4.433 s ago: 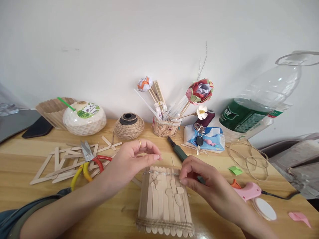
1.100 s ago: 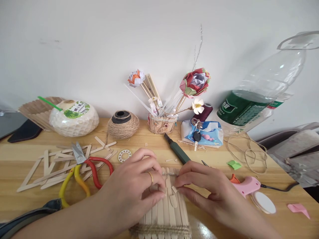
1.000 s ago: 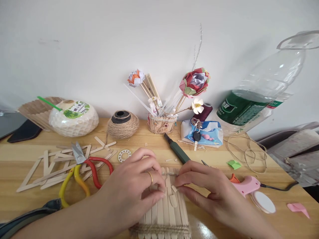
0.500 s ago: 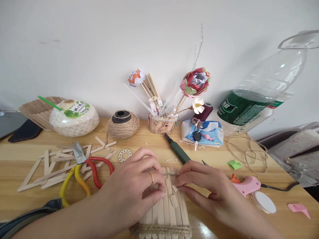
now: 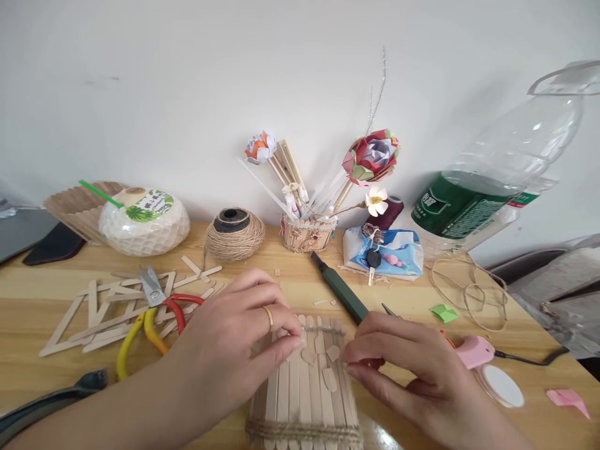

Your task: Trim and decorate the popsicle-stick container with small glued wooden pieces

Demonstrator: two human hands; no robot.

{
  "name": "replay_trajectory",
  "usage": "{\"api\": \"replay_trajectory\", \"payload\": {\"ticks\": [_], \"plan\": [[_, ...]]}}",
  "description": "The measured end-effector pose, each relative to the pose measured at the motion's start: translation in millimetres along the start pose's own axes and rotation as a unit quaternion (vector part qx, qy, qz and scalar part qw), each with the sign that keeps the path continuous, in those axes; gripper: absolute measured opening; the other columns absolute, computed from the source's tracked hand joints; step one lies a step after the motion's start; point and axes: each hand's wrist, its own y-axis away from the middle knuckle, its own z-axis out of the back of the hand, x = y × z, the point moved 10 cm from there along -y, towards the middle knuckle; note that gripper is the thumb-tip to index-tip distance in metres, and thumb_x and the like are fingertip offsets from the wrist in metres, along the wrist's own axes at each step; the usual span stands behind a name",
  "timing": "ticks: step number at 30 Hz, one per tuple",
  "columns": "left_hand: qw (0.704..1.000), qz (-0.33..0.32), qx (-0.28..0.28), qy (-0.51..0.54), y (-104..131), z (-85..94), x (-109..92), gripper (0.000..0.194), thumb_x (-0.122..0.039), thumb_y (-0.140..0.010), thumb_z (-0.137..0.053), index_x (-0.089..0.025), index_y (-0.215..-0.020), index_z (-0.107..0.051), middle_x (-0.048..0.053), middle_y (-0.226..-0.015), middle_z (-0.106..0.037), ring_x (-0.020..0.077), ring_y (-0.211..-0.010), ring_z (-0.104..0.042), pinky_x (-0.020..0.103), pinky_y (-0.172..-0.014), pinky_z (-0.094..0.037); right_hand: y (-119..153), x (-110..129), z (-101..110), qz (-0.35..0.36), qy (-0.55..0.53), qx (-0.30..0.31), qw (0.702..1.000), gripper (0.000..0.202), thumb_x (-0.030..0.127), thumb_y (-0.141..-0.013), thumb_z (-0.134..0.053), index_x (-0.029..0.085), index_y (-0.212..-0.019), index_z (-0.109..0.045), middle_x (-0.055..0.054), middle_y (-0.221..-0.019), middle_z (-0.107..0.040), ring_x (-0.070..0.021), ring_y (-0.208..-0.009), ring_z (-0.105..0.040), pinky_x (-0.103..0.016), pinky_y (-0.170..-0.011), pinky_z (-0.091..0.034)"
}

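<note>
A panel of wooden craft sticks (image 5: 300,400) lies before me, bound with twine near its lower end and with a thinner band at the top. Small cut pieces of stick rest on it: a rounded one (image 5: 329,379), a chip (image 5: 333,353) and a pointed one (image 5: 308,357). My left hand (image 5: 248,337), with a ring on one finger, hovers over the panel's upper left, thumb and forefinger pinched together; what they hold is hidden. My right hand (image 5: 403,362) is at the panel's right edge beside the chip, fingertips drawn together; anything between them is too small to make out.
Scissors (image 5: 152,306) and loose craft sticks (image 5: 94,325) lie left. A green-handled cutter (image 5: 344,294) is behind the panel, a pink glue gun (image 5: 475,352) at right. A twine spool (image 5: 234,236), flower pot (image 5: 307,234) and big bottle (image 5: 469,203) stand along the wall.
Both hands have drawn apart: the left away to the left, the right to the right, off the chip. More of the panel and its small pieces shows. The view has shifted slightly.
</note>
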Motion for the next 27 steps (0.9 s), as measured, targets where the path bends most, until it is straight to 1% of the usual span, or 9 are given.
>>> {"api": "replay_trajectory", "payload": {"ticks": [3,7,11,14,16,19,21,24,27], "plan": [[1.000,0.008,0.006,0.004,1.3,-1.1,1.2,0.015,-0.011,-0.085,-0.055,-0.015,-0.074,-0.064,0.000,-0.068,-0.062,0.0159,-0.074,-0.051,0.028,-0.064,-0.041,0.8,2.3,-7.7,-0.008,0.018,0.017,1.000,0.007,0.017,-0.087,-0.055,0.019,-0.082,-0.059,0.001,-0.070,-0.056,-0.0090,-0.060,-0.054,-0.021,-0.052,-0.040],[1.000,0.000,-0.001,0.006,1.9,1.7,0.2,0.014,-0.011,-0.085,-0.057,-0.014,-0.073,-0.064,0.000,-0.067,-0.063,0.0150,-0.072,-0.050,0.027,-0.063,-0.040,-0.5,11.1,-9.6,0.016,0.046,0.011,0.999,0.009,0.016,-0.086,-0.056,0.019,-0.079,-0.061,0.002,-0.063,-0.053,-0.0089,-0.055,-0.050,-0.023,-0.050,-0.034],[1.000,0.002,0.019,0.004,1.3,-0.1,0.2,0.014,-0.012,-0.085,-0.057,-0.015,-0.074,-0.065,0.000,-0.067,-0.063,0.0156,-0.072,-0.051,0.028,-0.064,-0.040,-0.8,15.1,-11.3,0.023,0.036,0.035,0.998,0.014,0.012,-0.086,-0.055,0.021,-0.089,-0.065,0.002,-0.065,-0.056,-0.0094,-0.057,-0.052,-0.023,-0.052,-0.035],[1.000,0.004,0.021,0.000,1.1,0.6,-0.2,0.015,-0.013,-0.086,-0.056,-0.016,-0.074,-0.065,0.000,-0.068,-0.063,0.0159,-0.071,-0.052,0.029,-0.065,-0.041,-0.3,20.5,-12.0,0.041,0.021,0.053,0.998,0.021,0.010,-0.086,-0.053,0.022,-0.100,-0.065,0.001,-0.068,-0.058,-0.0098,-0.059,-0.054,-0.023,-0.052,-0.036],[1.000,0.003,0.019,-0.008,1.2,1.3,-0.3,0.015,-0.013,-0.086,-0.056,-0.015,-0.074,-0.064,0.000,-0.069,-0.064,0.0160,-0.072,-0.052,0.029,-0.066,-0.041,-0.6,20.8,-10.4,0.043,0.026,0.047,0.998,0.023,0.011,-0.087,-0.050,0.021,-0.101,-0.065,0.000,-0.067,-0.058,-0.0102,-0.058,-0.054,-0.023,-0.051,-0.036],[1.000,-0.002,0.012,-0.007,1.6,3.0,-0.5,0.014,-0.012,-0.086,-0.056,-0.015,-0.075,-0.064,0.000,-0.068,-0.063,0.0160,-0.072,-0.051,0.029,-0.066,-0.041,-0.7,15.9,-7.6,0.031,0.057,0.019,0.998,0.020,0.015,-0.090,-0.047,0.019,-0.092,-0.067,0.000,-0.062,-0.056,-0.0101,-0.054,-0.052,-0.023,-0.047,-0.035],[1.000,-0.005,0.008,0.000,1.9,4.0,-0.4,0.014,-0.012,-0.086,-0.056,-0.016,-0.075,-0.064,-0.001,-0.068,-0.062,0.0159,-0.071,-0.051,0.029,-0.066,-0.041,0.7,12.3,-9.2,0.023,0.070,0.012,0.997,0.016,0.018,-0.090,-0.050,0.019,-0.088,-0.066,0.000,-0.061,-0.056,-0.0098,-0.053,-0.052,-0.023,-0.047,-0.035],[1.000,0.000,0.013,0.002,2.0,3.4,1.0,0.014,-0.011,-0.086,-0.055,-0.015,-0.076,-0.064,0.000,-0.068,-0.061,0.0163,-0.072,-0.051,0.030,-0.066,-0.041,3.5,9.6,-13.1,0.017,0.069,0.012,0.997,0.011,0.020,-0.088,-0.055,0.019,-0.087,-0.066,0.001,-0.062,-0.058,-0.0098,-0.054,-0.053,-0.023,-0.048,-0.035],[1.000,0.002,0.015,0.000,1.6,3.3,1.2,0.014,-0.011,-0.086,-0.055,-0.014,-0.076,-0.064,0.000,-0.069,-0.061,0.0165,-0.072,-0.051,0.030,-0.065,-0.041,4.5,11.8,-13.1,0.023,0.072,-0.002,0.997,0.010,0.021,-0.087,-0.056,0.019,-0.087,-0.066,0.001,-0.061,-0.057,-0.0099,-0.053,-0.053,-0.023,-0.047,-0.036]]}}
